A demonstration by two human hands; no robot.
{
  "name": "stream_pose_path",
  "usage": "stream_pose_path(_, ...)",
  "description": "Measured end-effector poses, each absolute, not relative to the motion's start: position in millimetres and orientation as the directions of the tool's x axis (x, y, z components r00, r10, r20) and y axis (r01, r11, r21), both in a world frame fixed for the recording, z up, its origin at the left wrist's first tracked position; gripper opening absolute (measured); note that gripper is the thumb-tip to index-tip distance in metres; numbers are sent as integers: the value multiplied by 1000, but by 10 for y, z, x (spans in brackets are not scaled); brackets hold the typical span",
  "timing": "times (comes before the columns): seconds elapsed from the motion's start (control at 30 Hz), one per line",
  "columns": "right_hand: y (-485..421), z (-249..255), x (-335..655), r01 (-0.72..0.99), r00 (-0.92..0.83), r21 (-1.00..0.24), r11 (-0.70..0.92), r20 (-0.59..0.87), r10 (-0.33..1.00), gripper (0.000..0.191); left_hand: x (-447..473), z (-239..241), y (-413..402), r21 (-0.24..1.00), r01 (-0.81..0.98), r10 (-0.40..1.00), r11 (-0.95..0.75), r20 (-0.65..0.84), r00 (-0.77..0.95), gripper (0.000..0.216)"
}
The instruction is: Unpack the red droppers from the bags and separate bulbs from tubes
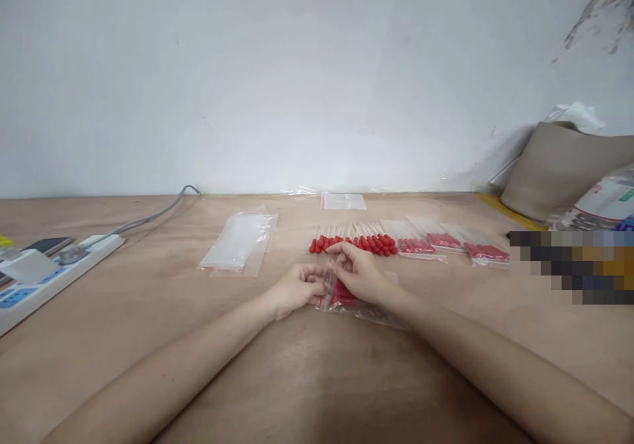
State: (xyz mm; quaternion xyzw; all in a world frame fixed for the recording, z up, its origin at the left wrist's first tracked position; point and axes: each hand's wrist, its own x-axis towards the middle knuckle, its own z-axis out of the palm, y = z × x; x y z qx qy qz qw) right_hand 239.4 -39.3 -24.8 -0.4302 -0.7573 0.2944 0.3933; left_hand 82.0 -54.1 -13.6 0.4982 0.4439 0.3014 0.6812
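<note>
The left hand (pixel 300 291) has its grip closed on one end of the bag (pixel 347 303), presumably to steady it on the counter (pixel 277 378); the right hand (pixel 360 273) bends over the red tips (pixel 343 292) inside, but I cannot tell whether its grip is closed. Loose sticks (pixel 379 242) lie just beyond, red ends nearest, likely for easy reach.

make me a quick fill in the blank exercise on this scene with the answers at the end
1. The left hand and the right hand are at a clear bag whose contents have ____ tips.
2. The loose sticks lie with their coloured ends pointing ____ (toward / away from) the person.
3. The pile of flat bags lies to the ____ of the loose sticks.
4. The grey cable runs to a power strip with a ____ body.

Missing words: red; toward; left; white.
</note>
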Motion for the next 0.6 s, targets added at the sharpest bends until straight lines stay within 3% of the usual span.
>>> stream_pose_path(0.1,-441,-229,2510,467,-443,-560,684,522,729,12,805,-136,-521,928,9,845,372,-342,411,27)
stream_pose_path(0.2,-450,-224,2565,483,-523,-396,781,585,620,17,797,-153,-516,927,5,860,375,-350,372,28)
stream_pose_path(0.47,-389,-156,2598,456,-726,-121,882,523,447,25,802,-151,-550,953,34,875,302,-291,387,32)
stream_pose_path(0.6,-359,-113,2660,411,-772,-76,908,501,391,22,800,-149,-555,958,58,871,282,-281,403,33)
